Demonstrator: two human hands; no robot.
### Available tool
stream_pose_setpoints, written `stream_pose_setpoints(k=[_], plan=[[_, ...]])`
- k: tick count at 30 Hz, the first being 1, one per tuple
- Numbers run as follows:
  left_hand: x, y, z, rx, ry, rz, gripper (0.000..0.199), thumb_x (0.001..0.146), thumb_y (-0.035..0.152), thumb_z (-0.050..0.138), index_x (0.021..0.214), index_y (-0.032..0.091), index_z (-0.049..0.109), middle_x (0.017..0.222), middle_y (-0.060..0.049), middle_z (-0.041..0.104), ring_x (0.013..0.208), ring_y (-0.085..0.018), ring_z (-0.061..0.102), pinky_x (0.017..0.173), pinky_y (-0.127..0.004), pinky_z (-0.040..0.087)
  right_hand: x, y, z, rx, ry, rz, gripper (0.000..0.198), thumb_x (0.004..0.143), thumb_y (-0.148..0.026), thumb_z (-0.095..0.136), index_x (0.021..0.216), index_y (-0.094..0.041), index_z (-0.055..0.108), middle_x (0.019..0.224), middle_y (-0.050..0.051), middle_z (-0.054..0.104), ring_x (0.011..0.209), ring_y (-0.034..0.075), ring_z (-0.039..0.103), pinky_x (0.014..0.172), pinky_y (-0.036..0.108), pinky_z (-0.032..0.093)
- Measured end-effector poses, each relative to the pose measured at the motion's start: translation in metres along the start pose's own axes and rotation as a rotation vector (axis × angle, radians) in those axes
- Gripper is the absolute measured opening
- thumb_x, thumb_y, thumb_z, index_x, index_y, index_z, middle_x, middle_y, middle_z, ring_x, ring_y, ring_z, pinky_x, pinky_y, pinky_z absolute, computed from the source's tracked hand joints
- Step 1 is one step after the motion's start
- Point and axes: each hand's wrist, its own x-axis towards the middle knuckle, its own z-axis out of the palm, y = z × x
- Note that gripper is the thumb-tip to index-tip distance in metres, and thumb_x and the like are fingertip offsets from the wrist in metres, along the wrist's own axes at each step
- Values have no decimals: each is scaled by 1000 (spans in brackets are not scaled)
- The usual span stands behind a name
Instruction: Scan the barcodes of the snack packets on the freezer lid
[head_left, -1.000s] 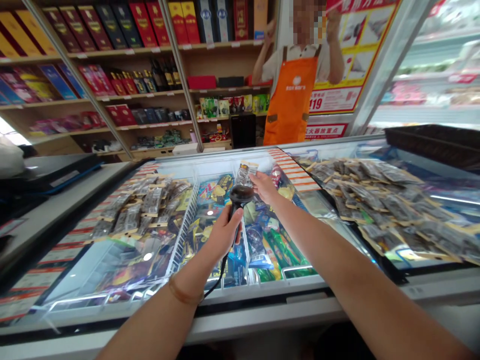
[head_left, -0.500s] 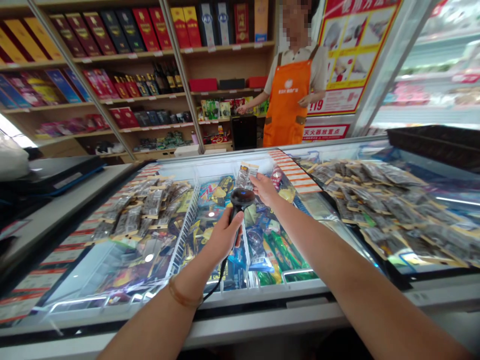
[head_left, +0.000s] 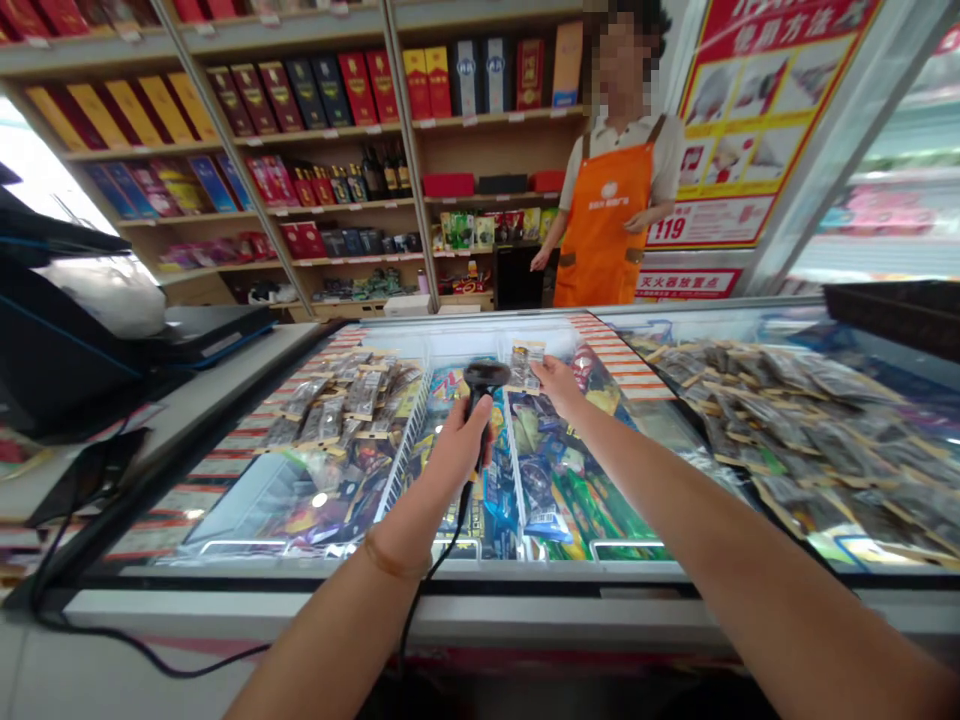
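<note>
Fingers of the left hand (head_left: pixel 461 440) are wrapped round the handle of a broad-headed black plastic handheld scanner (head_left: pixel 486 376), its head uppermost and a thin black cable (head_left: pixel 463 510) trailing from below. The right hand (head_left: pixel 559 385) pinches a small flat packet of clear film with tan ends and dark contents (head_left: pixel 523 368) by its right-hand edge.

That packet lies leftward of the right fingertips and just beside the scanner's head, on its right and slightly farther from the person. Their outlines meet in this view, but whether they touch cannot be told. The packet's long axis seems to run roughly away from the body, though its small size leaves this uncertain. The right hand is the nearer one to it, being in contact; the left has the scanner between itself and the packet. Both hands are above a white-rimmed, glass-topped chest freezer (head_left: pixel 555 612).
</note>
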Motion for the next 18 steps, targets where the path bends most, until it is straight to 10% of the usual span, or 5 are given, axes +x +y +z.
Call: stream_pose_setpoints(k=[6, 12, 18], plan=[[-27, 32, -90, 38, 225, 74, 49, 77, 66, 68, 86, 23, 47, 55, 7, 55, 34, -9, 45, 35, -20, 32, -16, -45, 45, 24, -142, 100, 38, 78, -45, 77, 65, -21, 52, 46, -5, 50, 42, 10, 45, 41, 20, 32], [-66, 44, -176, 52, 461, 25, 46, 78, 63, 67, 85, 24, 45, 57, 7, 56, 36, -10, 47, 34, -20, 33, -40, -102, 169, 15, -409, 159, 36, 83, -24, 76, 58, -20, 52, 45, -1, 56, 41, 11, 53, 43, 21, 43], [-97, 44, -212, 48, 551, -5, 47, 77, 63, 68, 86, 24, 45, 59, 7, 57, 37, -9, 49, 35, -19, 35, -53, -119, 264, -232, -458, 123, 29, 72, -14, 79, 54, -20, 57, 42, 3, 56, 49, 23, 65, 50, 32, 53]])
